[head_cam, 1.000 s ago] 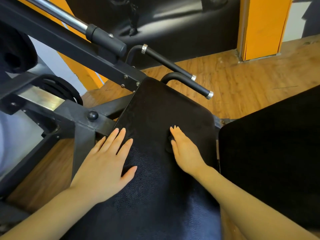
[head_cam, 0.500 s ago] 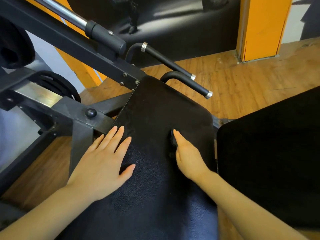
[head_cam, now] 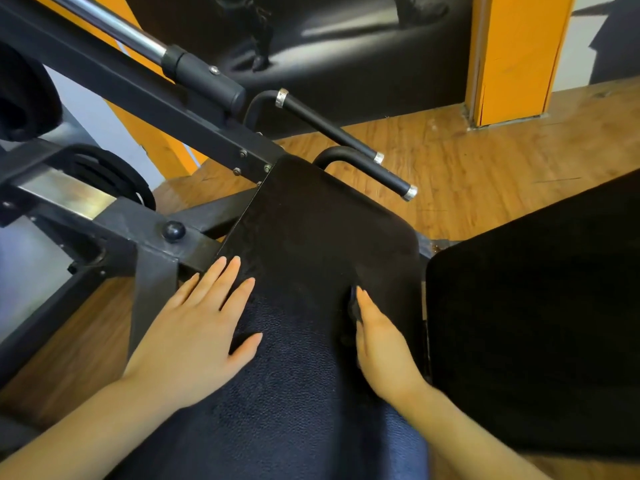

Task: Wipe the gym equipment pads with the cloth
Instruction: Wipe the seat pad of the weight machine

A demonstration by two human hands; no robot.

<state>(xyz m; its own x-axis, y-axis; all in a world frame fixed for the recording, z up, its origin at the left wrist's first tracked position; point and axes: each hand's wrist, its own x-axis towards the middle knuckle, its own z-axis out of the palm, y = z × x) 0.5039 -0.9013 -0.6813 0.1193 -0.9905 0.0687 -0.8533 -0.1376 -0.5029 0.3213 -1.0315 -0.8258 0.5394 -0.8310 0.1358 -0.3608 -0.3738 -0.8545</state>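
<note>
Two hands on the near pad [head_cam: 311,237], both low in the head view. Left hand [head_cam: 197,327] lies flat on the pad's left side, fingers straight and a little spread, thumb out to the right; it holds nothing and looks like a brace. Right hand [head_cam: 377,337] is edge-on near the pad's right edge, fingers straight and together, pressing down on a small dark cloth [head_cam: 352,303]. Only a sliver of cloth shows at the fingertips, dark on dark, so I cannot tell how much of it sits under the palm. My read: mid-wipe on this pad, with the right hand doing the stroke. The far half of the pad, up toward the two black handles [head_cam: 363,161], is beyond both hands, and I can't judge whether it's done. A second pad [head_cam: 536,306] sits just beside on the right, separated by a narrow gap, with no hand on it. Next move likely calls for keeping flat pressure on the cloth so it doesn't bunch or slip out, sweeping it across or up the pad, and keeping the left hand out of the path. The second pad probably follows. Steel frame [head_cam: 145,251] at left, wooden floor [head_cam: 485,174] beyond.
</note>
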